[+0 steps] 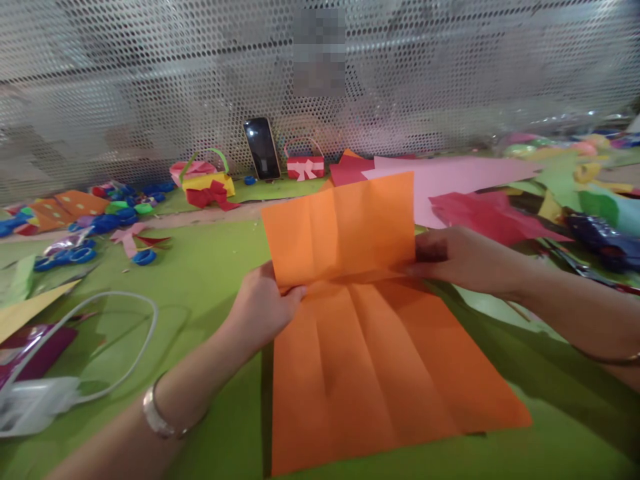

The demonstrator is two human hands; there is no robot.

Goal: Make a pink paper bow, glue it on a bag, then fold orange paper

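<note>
A large orange paper sheet with lengthwise creases lies on the green table cover. Its far part is lifted upright along a cross fold. My left hand pinches the sheet's left edge at the fold. My right hand pinches the right edge at the same height. A bracelet sits on each wrist.
A white charger and cable lie at the left. Blue tape rolls and paper scraps are scattered far left. Paper baskets, a gift box and a phone stand by the perforated metal wall. Pink, red and green sheets pile up at the right.
</note>
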